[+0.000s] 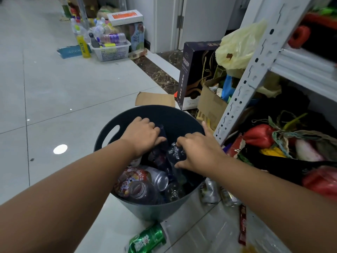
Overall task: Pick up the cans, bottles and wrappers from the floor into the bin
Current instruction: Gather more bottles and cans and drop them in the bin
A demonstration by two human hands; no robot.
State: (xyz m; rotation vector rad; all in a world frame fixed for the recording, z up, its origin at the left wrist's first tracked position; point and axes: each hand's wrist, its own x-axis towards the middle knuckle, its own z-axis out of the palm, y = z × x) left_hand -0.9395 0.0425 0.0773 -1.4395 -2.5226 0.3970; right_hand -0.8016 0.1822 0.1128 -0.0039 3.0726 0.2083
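A dark round bin (145,114) with a cut-out handle stands on the tiled floor in front of me. Inside it lie a silver can (157,177), a red-labelled bottle (134,179) and other clear bottles. Both hands reach over its mouth. My left hand (142,135) is closed on a dark item at the bin's far side. My right hand (197,152) grips a crumpled clear plastic bottle (176,154) inside the bin. On the floor lie a green can (147,239) near the bin's base, two silver cans (209,191) to its right, and a red wrapper (242,223).
A white metal shelf post (255,70) rises at the right, with bags and toys under the shelves. A dark box (193,73) and an open carton (211,103) stand behind the bin. A flat cardboard piece (155,99) lies on the floor. A white basket (113,51) of bottles sits far back.
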